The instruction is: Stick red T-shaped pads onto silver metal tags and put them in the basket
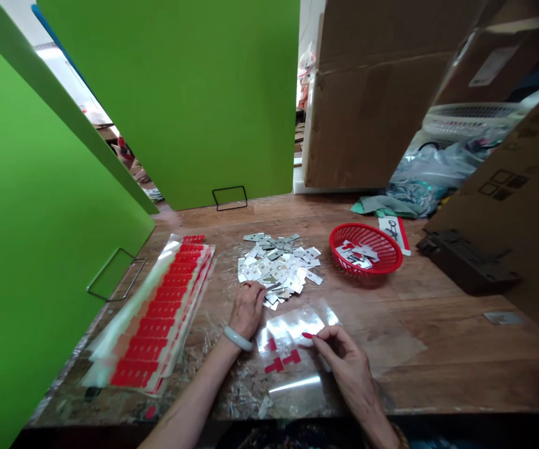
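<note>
My right hand (pixel 347 365) pinches a small red sticker (pixel 307 335) between thumb and forefinger, above a clear plastic sheet (pixel 297 386). A few red T-shaped stickers (pixel 292 357) lie on that sheet. With a pale bangle at its wrist, my left hand (pixel 248 308) is at the near edge of a heap of small silvery metal plates (pixel 274 265). Its fingers are closed at the edge of one metal plate (pixel 273 287), partly hidden by the fingertips. The plates are flat, rectangular and have holes.
Layered sheets of red stickers (pixel 157 312) lie at left. A red plastic basket (pixel 393 265) at right holds several plates, some with red marks. Green panels (pixel 180 93) and cardboard boxes (pixel 367 125) wall the table. A dark metal block (pixel 470 262) stands far right.
</note>
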The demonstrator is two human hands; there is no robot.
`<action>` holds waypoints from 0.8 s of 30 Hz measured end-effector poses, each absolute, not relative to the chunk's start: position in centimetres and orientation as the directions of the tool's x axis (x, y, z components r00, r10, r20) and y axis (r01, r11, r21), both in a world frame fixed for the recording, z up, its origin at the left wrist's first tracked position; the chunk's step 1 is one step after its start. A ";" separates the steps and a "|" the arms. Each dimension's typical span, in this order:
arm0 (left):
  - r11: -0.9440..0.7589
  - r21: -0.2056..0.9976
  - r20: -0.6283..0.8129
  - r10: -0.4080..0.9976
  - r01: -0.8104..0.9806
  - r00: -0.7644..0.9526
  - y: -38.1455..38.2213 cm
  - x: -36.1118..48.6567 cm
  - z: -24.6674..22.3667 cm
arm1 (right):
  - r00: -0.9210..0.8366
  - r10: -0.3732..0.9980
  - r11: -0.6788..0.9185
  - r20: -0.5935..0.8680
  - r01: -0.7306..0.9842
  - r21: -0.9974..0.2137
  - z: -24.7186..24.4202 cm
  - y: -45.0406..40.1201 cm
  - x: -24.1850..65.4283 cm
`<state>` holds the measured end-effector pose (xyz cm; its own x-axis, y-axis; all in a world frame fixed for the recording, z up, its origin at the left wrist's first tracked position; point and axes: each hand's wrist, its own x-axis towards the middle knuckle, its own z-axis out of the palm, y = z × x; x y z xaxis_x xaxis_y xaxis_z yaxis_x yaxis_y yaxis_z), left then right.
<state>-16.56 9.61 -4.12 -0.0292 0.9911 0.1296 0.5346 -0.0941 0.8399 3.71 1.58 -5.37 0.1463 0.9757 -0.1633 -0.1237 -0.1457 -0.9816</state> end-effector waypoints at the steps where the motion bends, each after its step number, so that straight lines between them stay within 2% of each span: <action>1: -0.057 0.875 0.090 0.995 0.482 -0.046 9.3 -16.5 -3.9 | 0.129 0.977 -0.150 -0.169 -0.145 -0.978 -5.3 1.6 3.6; 6: 0.190 0.971 -0.192 0.981 0.144 -0.001 7.3 -15.9 -3.1 | 0.106 0.973 -0.175 -0.203 -0.224 -0.959 -4.7 2.1 3.4; 10: 0.292 0.956 -0.291 0.956 -0.023 0.023 5.1 -15.2 -2.3 | 0.137 0.964 -0.165 -0.227 -0.359 -0.919 -3.4 2.7 3.1; 12: 0.254 0.967 -0.254 0.967 -0.020 -0.028 3.9 -14.8 -1.9 | 0.107 0.958 -0.197 -0.265 -0.426 -0.883 -2.5 2.9 2.8; 15: 0.013 0.990 0.001 0.995 0.142 -0.098 2.5 -14.3 -1.5 | 0.046 0.941 -0.277 -0.335 -0.461 -0.843 -1.6 2.9 2.2; 18: -0.185 0.935 0.214 0.975 0.303 -0.063 1.5 -14.1 -1.6 | 0.029 0.941 -0.286 -0.338 -0.466 -0.837 -1.5 2.6 1.6; 21: -0.216 0.909 0.245 0.969 0.356 -0.037 0.9 -13.9 -1.8 | 0.046 0.952 -0.250 -0.302 -0.449 -0.858 -2.0 2.4 1.5; 24: -0.097 0.962 0.101 0.995 0.255 -0.001 0.7 -13.4 -1.7 | 0.055 0.957 -0.237 -0.283 -0.412 -0.880 -2.6 2.3 1.7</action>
<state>-13.43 0.71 -1.71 -0.0011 0.9949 0.1011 0.2549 -0.0975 0.9621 1.69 2.33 -2.58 0.0547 0.9574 -0.2835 -0.4122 -0.2369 -0.8798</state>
